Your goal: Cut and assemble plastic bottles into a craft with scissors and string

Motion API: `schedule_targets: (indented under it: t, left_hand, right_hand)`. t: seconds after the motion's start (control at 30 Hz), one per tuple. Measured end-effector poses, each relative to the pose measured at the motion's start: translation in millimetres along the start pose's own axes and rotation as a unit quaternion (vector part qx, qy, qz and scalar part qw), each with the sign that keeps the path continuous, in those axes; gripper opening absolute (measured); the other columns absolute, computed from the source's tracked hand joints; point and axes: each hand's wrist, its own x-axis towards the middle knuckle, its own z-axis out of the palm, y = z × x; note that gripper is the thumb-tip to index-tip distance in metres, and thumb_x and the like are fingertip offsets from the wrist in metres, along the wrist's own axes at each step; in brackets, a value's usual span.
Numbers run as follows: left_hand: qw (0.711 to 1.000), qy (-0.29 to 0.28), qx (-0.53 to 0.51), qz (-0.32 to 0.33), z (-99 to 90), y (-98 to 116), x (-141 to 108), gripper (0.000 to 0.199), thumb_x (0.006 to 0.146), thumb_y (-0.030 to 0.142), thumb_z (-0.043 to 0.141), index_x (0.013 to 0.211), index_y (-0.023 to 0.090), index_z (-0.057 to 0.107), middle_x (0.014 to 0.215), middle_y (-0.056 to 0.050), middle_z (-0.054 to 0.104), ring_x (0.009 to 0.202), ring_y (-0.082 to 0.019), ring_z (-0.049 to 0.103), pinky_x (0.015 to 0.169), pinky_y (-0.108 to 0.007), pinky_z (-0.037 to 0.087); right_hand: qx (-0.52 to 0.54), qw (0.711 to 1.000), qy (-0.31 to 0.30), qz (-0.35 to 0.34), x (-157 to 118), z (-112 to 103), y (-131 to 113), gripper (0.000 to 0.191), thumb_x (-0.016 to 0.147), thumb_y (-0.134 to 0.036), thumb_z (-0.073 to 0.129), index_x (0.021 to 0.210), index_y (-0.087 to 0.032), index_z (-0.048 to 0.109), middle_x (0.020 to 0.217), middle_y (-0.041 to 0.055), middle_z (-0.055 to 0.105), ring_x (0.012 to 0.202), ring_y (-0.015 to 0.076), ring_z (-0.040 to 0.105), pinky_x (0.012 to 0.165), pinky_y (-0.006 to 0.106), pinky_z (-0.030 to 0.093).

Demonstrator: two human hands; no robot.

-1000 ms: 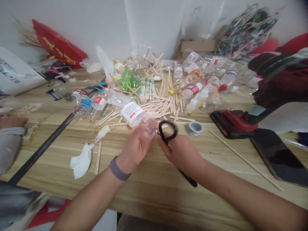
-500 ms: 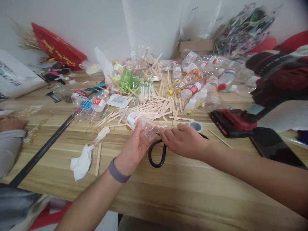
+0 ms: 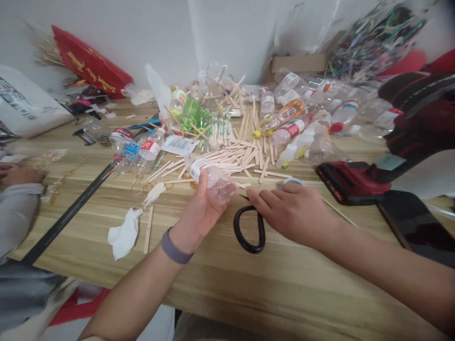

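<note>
My left hand is wrapped round a clear plastic bottle with a white label. The bottle lies tilted, its bottom end turned toward my right hand. My right hand is closed round a pair of black-handled scissors. A dark pointed tip sticks out past the fingertips, a small gap away from the bottle. One handle loop hangs below the hand, and the rest of the scissors is hidden by the fingers.
Flat wooden sticks lie heaped beyond the bottle. Several plastic bottles crowd the back. A red and black power tool and a dark phone are at right. Crumpled tissue lies left; another person's hand rests at the far left.
My right hand has drawn the scissors back to the right, so the tip has come away from the bottle's bottom. The left hand still holds the bottle. The view has shifted slightly.
</note>
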Motion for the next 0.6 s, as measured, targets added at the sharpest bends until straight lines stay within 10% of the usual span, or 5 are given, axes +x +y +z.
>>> schedule_targets:
  t: [0.6]
  left_hand:
    - [1.0, -0.02, 0.011, 0.001, -5.2, -9.0, -0.5, 0.033, 0.097, 0.04, 0.046, 0.085, 0.017, 0.066, 0.079, -0.005, 0.069, 0.073, -0.015, 0.066, 0.076, -0.029, 0.055]
  right_hand:
    - [-0.04, 0.998, -0.012, -0.042, 8.2, 9.9, -7.1, 0.029, 0.087, 0.001, 0.039, 0.091, -0.008, 0.067, 0.059, 0.0012, 0.056, 0.047, 0.0144, 0.051, 0.053, 0.03, 0.02]
